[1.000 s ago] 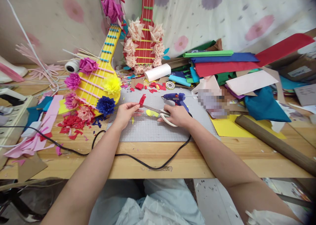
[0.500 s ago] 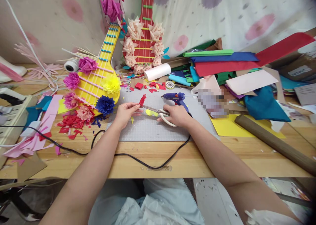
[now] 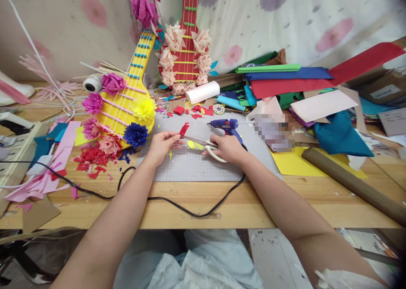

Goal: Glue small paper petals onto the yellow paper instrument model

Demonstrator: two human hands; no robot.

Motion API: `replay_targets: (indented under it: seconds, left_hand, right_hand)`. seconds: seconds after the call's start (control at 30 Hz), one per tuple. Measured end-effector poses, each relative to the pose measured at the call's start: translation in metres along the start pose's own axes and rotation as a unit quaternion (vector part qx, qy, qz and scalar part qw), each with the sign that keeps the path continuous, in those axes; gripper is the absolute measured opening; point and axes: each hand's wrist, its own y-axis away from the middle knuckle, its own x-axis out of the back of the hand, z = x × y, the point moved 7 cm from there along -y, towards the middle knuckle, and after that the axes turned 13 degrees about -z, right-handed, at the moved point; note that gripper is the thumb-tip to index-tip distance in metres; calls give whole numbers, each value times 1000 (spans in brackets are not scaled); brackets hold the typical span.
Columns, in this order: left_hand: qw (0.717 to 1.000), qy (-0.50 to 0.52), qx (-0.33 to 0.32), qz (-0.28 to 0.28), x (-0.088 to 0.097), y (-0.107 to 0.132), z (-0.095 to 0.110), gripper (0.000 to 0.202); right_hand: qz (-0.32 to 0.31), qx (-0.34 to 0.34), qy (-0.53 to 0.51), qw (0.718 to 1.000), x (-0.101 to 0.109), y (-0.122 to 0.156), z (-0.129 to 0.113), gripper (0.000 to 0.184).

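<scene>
Between thumb and fingers, my left hand (image 3: 164,146) pinches a small piece of red paper (image 3: 184,129) whose upper edge is cut into a fringe. White-handled scissors (image 3: 215,153) are in my right hand (image 3: 229,148), with the blades pointing left and their tips at the red paper by my left fingertips. Both hands are just over the grey cutting mat (image 3: 203,170). Yellow paper bits (image 3: 194,145) lie under the blades. Beyond my right hand a blue glue gun (image 3: 226,125) rests on the mat.
A yellow paper-flower guitar (image 3: 127,107) leans at the left, a red one (image 3: 185,61) behind. Red scraps (image 3: 91,158) lie left of the mat. A black cord (image 3: 196,215) loops across the table's front. Coloured paper (image 3: 288,86) and a brown roll (image 3: 352,185) lie right.
Hardly anything differs. The red paper at my left fingertips has tilted slightly, and its fringe looks a little more spread. Both hands keep nearly the same place.
</scene>
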Motion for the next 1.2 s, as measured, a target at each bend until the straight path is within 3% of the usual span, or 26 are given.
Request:
replay_targets:
  seconds: [0.53,1.0,1.2]
  left_hand:
    - [1000,13,8,-24,-1,-1,-1,25]
    - [999,30,-9,32,4,-1,4,18]
    - [998,32,1,47,5,1,5,14]
  right_hand:
    - [8,4,-2,1000,1,0,2,49]
    - [-22,-14,-14,1000,6,8,4,48]
    - [-85,-41,-140,986,22,44,38,44]
